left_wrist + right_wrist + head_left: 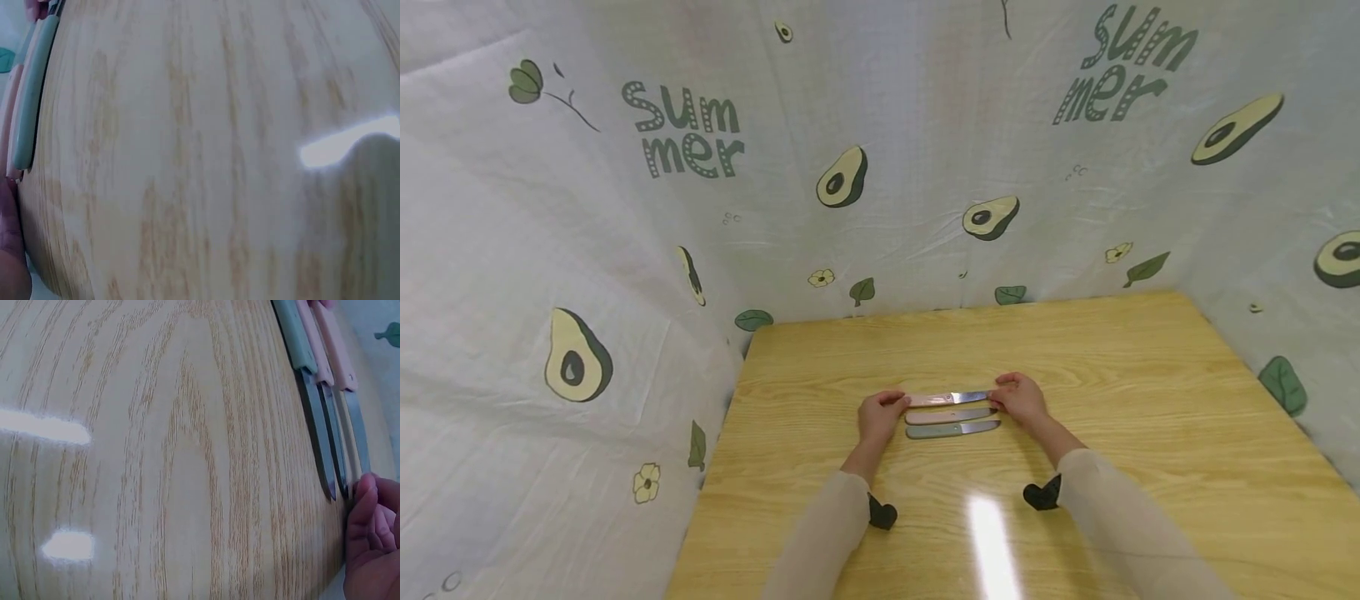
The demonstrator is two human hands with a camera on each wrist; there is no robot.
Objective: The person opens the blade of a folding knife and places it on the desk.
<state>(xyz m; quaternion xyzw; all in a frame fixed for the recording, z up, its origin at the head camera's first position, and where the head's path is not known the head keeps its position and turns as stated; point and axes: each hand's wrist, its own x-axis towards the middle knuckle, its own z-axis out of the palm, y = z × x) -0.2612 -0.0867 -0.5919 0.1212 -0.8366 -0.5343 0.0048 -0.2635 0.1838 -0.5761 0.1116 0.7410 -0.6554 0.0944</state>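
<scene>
Three small knives lie side by side, blades to the right. Farthest is a pink-handled knife (932, 400), then a second pink-handled knife (931, 417), and nearest a green-handled knife (934, 432). My left hand (880, 414) pinches the handle end of the farthest pink knife. At the other end of it, the thumb and fingers of my right hand (1021, 400) pinch the blade tip, as the right wrist view also shows. In the left wrist view the green handle (35, 94) partly covers the pink ones, and only part of the left hand (11, 237) shows.
The knives are on a light wood-grain table (820, 358) with a bright glare patch near the front. A white cloth (910, 250) printed with avocados and leaves hangs behind the table and along its sides. Black heart-shaped pieces (1041, 497) stick out at both cuffs.
</scene>
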